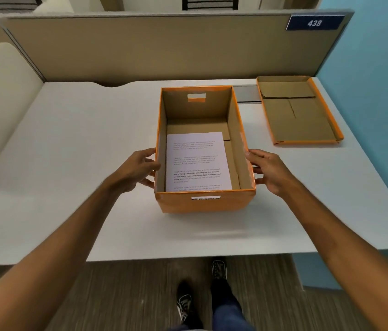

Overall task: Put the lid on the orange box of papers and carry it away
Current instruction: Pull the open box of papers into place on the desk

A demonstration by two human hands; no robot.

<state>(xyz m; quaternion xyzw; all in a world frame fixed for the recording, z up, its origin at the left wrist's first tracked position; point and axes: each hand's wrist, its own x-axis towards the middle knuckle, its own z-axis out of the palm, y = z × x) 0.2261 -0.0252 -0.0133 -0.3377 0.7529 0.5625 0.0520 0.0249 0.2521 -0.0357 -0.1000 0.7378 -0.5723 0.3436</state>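
An open orange box stands on the white desk, brown cardboard inside. A printed sheet of paper lies flat on its bottom. The orange lid lies upside down on the desk to the right of the box, apart from it. My left hand rests against the box's left wall, fingers spread. My right hand touches the right wall near its top edge, fingers spread too. Neither hand is closed around the box.
A beige partition runs along the desk's back, with a blue sign reading 438 at its top right. A grey cable flap sits between box and lid. A blue wall is at the right. My feet stand on wood-look floor.
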